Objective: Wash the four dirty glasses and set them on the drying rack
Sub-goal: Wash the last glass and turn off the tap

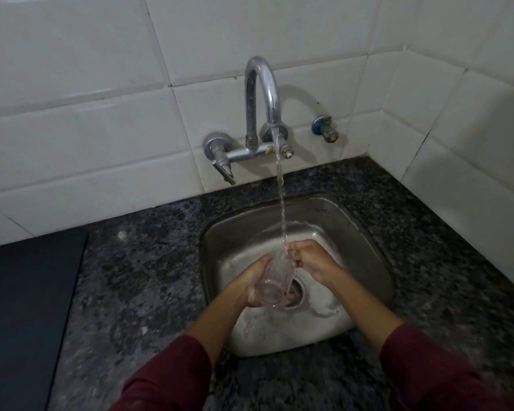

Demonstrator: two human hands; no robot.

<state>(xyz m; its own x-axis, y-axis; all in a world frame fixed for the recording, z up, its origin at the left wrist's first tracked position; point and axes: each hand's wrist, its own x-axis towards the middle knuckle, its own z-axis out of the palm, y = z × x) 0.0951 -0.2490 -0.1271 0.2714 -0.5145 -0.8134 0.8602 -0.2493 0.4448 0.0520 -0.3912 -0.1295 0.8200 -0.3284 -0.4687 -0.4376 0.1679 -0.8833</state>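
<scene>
A clear drinking glass (275,280) lies tilted over the steel sink (365,241), its base toward me and its mouth up under the running water. My left hand (254,281) wraps around the glass from the left and below. My right hand (307,258) has its fingers curled at the glass's mouth, touching the rim where the stream (281,197) lands. No other glasses and no drying rack are in view.
A chrome gooseneck tap (261,93) with a lever handle (223,167) is mounted on the white tiled wall. Dark speckled granite counter (137,268) surrounds the sink. A black flat surface (27,307) lies at the left. A small valve (324,130) sits right of the tap.
</scene>
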